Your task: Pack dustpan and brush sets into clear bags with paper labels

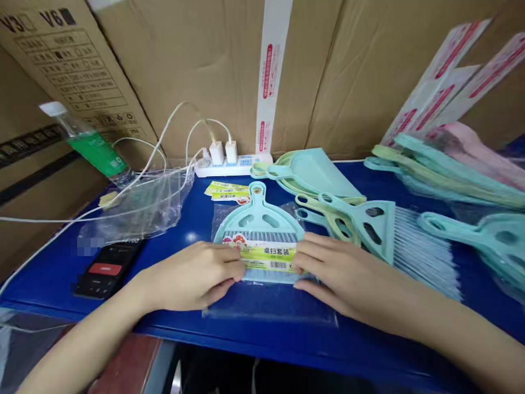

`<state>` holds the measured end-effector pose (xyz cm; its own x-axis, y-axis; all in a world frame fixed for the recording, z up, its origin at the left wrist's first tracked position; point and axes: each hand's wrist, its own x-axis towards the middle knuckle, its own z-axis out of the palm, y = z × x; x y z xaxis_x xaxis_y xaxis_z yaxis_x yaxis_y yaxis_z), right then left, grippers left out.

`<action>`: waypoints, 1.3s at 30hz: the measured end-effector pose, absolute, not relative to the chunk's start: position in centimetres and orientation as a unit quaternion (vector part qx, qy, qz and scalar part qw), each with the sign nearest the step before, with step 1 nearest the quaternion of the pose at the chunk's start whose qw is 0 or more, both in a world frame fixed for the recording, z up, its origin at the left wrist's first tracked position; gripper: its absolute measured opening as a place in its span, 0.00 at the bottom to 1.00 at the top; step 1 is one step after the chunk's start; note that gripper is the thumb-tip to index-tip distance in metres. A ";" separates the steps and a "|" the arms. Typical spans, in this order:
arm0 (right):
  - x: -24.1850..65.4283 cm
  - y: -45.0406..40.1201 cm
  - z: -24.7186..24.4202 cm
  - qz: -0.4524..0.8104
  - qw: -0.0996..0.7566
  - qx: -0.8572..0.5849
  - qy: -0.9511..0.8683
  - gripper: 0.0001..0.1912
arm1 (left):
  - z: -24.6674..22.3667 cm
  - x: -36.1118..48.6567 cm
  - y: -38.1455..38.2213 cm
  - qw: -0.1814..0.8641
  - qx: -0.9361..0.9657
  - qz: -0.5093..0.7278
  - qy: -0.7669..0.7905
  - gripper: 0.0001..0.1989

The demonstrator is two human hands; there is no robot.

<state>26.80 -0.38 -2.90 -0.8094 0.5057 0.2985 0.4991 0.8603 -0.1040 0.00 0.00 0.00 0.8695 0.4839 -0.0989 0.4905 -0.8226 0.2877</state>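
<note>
A mint-green dustpan and brush set (257, 210) lies at the middle of the blue table, its handle pointing away from me. Across its bristles is a yellow and white label card (268, 253) with a mushroom picture. Clear plastic bag film (270, 306) lies under and around the set, reaching towards the table edge. My left hand (200, 276) grips the set's left edge by the card, fingers curled. At the right edge, my right hand (336, 271) holds it with bent fingers and the thumb low. The fingertips partly cover both card ends.
Loose brushes (377, 224) and dustpans (314, 169) lie behind and right. Bagged sets (463, 164) are piled at far right. Spare label cards (227, 190), a power strip (233, 167), a phone (109, 269), clear bags (151, 202) and a tilted bottle (96, 150) are left; cardboard boxes (205, 60) stand behind.
</note>
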 end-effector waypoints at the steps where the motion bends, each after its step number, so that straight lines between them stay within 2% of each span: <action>1: 26.9 -0.5 -2.9 0.007 0.158 -0.265 -0.951 0.06 | 0.0 0.0 0.0 0.153 0.954 -0.009 0.257 0.07; 5: 27.1 -0.7 -3.0 0.001 0.153 -0.268 -0.951 0.04 | 0.0 0.1 -0.1 0.154 0.953 -0.005 0.263 0.08; 15: 27.2 -0.5 -2.8 0.030 0.145 -0.262 -0.954 0.11 | 0.1 0.0 -0.1 0.159 0.951 -0.019 0.264 0.08; 20: 27.2 -0.5 -2.9 0.038 0.137 -0.256 -0.956 0.11 | 0.1 -0.2 -0.3 0.159 0.952 -0.024 0.262 0.04; 25: 27.1 -0.5 -2.8 0.052 0.131 -0.259 -0.955 0.11 | -0.1 -0.2 -0.4 0.165 0.957 -0.012 0.240 0.21; 27: 27.1 -0.6 -2.8 0.066 0.124 -0.267 -0.953 0.11 | 0.0 -0.1 -0.5 0.161 0.958 -0.015 0.237 0.24; 35: 27.2 -0.5 -2.5 0.112 0.108 -0.283 -0.946 0.14 | 0.3 0.4 -1.1 0.128 0.961 -0.035 0.242 0.10; 39: 27.4 -0.3 -2.6 0.165 0.101 -0.304 -0.933 0.13 | 0.2 0.4 -1.0 0.144 0.967 -0.023 0.211 0.09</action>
